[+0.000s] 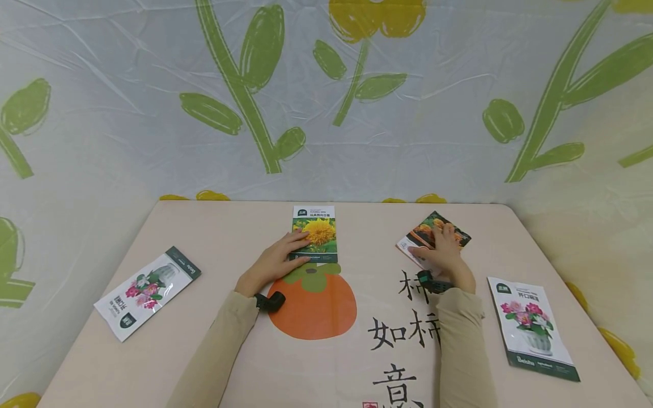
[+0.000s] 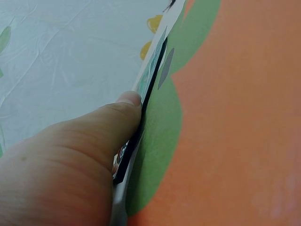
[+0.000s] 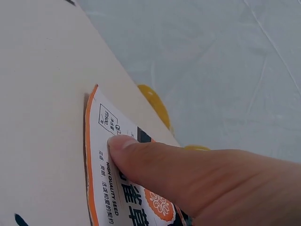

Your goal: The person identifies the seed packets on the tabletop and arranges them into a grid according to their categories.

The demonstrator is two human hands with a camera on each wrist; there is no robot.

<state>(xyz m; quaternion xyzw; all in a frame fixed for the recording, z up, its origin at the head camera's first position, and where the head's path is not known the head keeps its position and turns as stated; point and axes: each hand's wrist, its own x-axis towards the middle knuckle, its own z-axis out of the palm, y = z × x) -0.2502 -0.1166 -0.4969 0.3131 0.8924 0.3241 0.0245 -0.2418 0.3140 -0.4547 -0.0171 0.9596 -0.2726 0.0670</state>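
In the head view my left hand (image 1: 278,258) rests on the left side of a sunflower seed packet (image 1: 320,232), which lies upright near the table's back edge. The left wrist view shows the thumb (image 2: 120,113) along the packet's dark bottom edge. To the right, my right hand (image 1: 445,252) lies over a tilted seed packet with orange flowers (image 1: 423,229), its fingers spread on the printed face and partly covering it. The right thumb (image 3: 141,153) presses on the white end of that packet in the right wrist view; its orange-trimmed edge casts a narrow shadow on the table.
A white seed packet with pink flowers (image 1: 148,292) lies slanted at the left of the table. Another such packet (image 1: 533,328) lies at the right, near the edge. The tablecloth bears a printed persimmon (image 1: 313,309) and black characters. A patterned curtain (image 1: 408,141) hangs behind.
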